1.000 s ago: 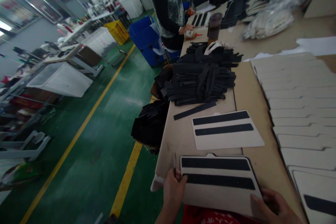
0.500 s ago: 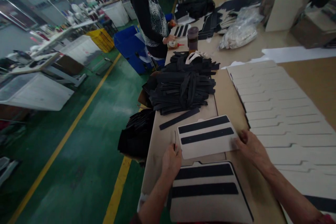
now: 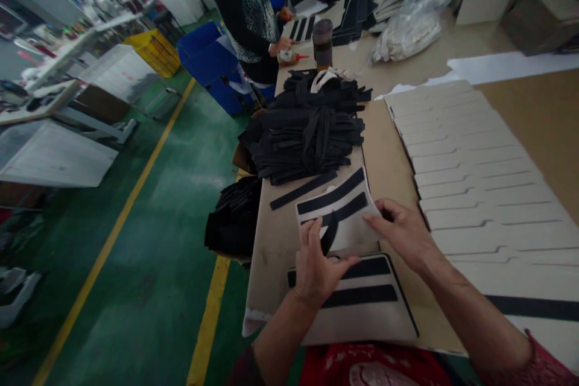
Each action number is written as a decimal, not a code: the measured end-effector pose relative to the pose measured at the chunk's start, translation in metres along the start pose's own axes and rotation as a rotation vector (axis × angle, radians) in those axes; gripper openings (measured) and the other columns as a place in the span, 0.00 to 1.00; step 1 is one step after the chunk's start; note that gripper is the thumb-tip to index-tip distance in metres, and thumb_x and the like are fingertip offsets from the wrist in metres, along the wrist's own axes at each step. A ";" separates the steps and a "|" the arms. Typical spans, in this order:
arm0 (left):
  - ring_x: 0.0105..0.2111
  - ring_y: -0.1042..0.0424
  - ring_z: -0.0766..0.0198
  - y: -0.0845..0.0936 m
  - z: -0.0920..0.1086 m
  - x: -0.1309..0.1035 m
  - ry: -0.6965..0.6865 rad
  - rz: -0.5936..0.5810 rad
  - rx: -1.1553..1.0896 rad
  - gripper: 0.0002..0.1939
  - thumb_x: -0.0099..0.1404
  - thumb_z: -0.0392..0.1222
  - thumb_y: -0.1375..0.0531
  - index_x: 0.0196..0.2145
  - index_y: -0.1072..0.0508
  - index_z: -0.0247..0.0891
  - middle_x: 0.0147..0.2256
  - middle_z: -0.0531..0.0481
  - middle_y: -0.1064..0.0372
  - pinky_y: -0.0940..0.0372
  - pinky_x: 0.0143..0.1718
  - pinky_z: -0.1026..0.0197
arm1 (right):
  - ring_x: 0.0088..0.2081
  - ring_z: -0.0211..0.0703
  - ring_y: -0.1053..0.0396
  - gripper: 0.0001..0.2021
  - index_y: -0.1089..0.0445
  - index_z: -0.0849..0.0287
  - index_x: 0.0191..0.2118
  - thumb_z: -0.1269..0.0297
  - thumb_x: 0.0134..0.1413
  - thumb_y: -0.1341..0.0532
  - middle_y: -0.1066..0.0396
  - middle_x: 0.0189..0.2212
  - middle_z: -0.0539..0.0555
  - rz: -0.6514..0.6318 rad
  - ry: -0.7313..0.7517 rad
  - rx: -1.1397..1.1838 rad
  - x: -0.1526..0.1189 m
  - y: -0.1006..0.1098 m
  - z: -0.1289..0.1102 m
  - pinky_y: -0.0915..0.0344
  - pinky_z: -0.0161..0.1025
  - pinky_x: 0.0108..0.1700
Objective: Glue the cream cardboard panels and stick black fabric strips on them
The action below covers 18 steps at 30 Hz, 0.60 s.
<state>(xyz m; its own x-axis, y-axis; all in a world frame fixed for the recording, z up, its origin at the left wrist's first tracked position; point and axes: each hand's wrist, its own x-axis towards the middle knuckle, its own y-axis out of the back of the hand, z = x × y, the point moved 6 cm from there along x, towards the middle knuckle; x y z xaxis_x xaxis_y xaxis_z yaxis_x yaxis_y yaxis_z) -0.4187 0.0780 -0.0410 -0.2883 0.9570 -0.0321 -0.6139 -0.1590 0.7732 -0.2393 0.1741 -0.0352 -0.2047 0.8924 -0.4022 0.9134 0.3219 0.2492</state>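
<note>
My right hand (image 3: 402, 229) grips the right edge of a pale panel (image 3: 344, 240) with two dark stripes; the panel is raised and bends at that side. My left hand (image 3: 316, 262) is over the panel's near left part, its thumb stretched to the right. A short black strip (image 3: 331, 234) curves up at its fingers and seems held there, its lower end hidden by the hand. Below lies a second pale panel (image 3: 362, 319) with dark stripes, partly covered by my left hand and forearm. A loose black strip (image 3: 303, 190) lies just beyond the raised panel.
Bundles of black strips (image 3: 312, 142) are piled on the table, with a dark cup (image 3: 322, 42) behind. Overlapping pale panels (image 3: 479, 193) run along the right. A box of black pieces (image 3: 233, 217) stands off the left edge. Across the table's far end, another person (image 3: 246, 12) works.
My right hand has lifted and bent the panel's right side. My left hand has moved up and right over the panel, bringing the black strip with it. The view has tilted down slightly.
</note>
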 end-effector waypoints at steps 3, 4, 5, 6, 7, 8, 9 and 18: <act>0.60 0.39 0.45 0.009 0.013 -0.008 -0.051 0.172 -0.036 0.46 0.57 0.48 0.31 0.65 0.50 0.37 0.60 0.33 0.44 0.33 0.53 0.49 | 0.26 0.37 0.38 0.10 0.31 0.56 0.30 0.55 0.55 0.41 0.34 0.23 0.47 -0.074 0.161 0.005 -0.026 -0.040 -0.053 0.41 0.36 0.29; 0.60 0.39 0.46 0.015 0.011 -0.010 -0.041 0.234 -0.048 0.40 0.61 0.46 0.35 0.65 0.48 0.36 0.61 0.32 0.44 0.33 0.53 0.48 | 0.27 0.37 0.38 0.10 0.32 0.56 0.30 0.57 0.56 0.42 0.36 0.23 0.47 -0.111 0.233 0.002 -0.035 -0.051 -0.067 0.41 0.36 0.30; 0.60 0.38 0.46 0.023 0.007 -0.012 -0.030 0.285 -0.068 0.33 0.64 0.45 0.39 0.63 0.45 0.36 0.60 0.32 0.43 0.34 0.54 0.48 | 0.28 0.38 0.37 0.09 0.31 0.56 0.31 0.57 0.57 0.42 0.35 0.25 0.48 -0.164 0.309 0.014 -0.044 -0.062 -0.077 0.39 0.36 0.32; 0.59 0.37 0.47 0.032 0.000 -0.013 -0.002 0.330 -0.095 0.27 0.66 0.44 0.42 0.61 0.40 0.35 0.59 0.33 0.40 0.35 0.56 0.47 | 0.31 0.39 0.35 0.09 0.29 0.56 0.35 0.57 0.58 0.41 0.34 0.29 0.49 -0.229 0.373 0.043 -0.051 -0.070 -0.083 0.37 0.37 0.35; 0.58 0.35 0.47 0.044 -0.010 -0.014 0.052 0.375 -0.127 0.23 0.67 0.46 0.44 0.57 0.35 0.35 0.57 0.33 0.36 0.36 0.56 0.48 | 0.35 0.40 0.33 0.11 0.29 0.56 0.41 0.55 0.59 0.41 0.32 0.33 0.51 -0.292 0.409 0.093 -0.056 -0.076 -0.082 0.35 0.38 0.39; 0.57 0.33 0.46 0.057 -0.021 -0.016 0.136 0.424 -0.168 0.20 0.68 0.48 0.44 0.53 0.31 0.35 0.54 0.34 0.32 0.36 0.55 0.49 | 0.40 0.42 0.32 0.15 0.30 0.54 0.48 0.53 0.60 0.41 0.30 0.39 0.52 -0.339 0.405 0.156 -0.058 -0.080 -0.075 0.34 0.40 0.43; 0.54 0.31 0.46 0.072 -0.035 -0.019 0.251 0.477 -0.225 0.19 0.67 0.51 0.43 0.48 0.28 0.35 0.49 0.36 0.29 0.34 0.52 0.50 | 0.45 0.44 0.31 0.20 0.33 0.53 0.53 0.50 0.60 0.42 0.30 0.44 0.54 -0.354 0.354 0.217 -0.057 -0.082 -0.062 0.34 0.42 0.47; 0.15 0.39 0.71 0.130 -0.089 -0.059 0.733 0.640 -0.861 0.26 0.56 0.66 0.35 0.36 0.30 0.40 0.18 0.61 0.43 0.43 0.15 0.69 | 0.64 0.52 0.40 0.39 0.42 0.52 0.65 0.38 0.51 0.36 0.40 0.64 0.61 -0.184 -0.321 0.561 -0.055 -0.130 0.070 0.45 0.52 0.65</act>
<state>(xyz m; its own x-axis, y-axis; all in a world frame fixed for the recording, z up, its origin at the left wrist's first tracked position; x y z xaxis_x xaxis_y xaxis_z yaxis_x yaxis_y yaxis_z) -0.5472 -0.0205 0.0045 -0.8681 0.3423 -0.3595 -0.4115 -0.9012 0.1356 -0.3222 0.0609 -0.1067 -0.3394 0.6724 -0.6578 0.9357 0.1695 -0.3095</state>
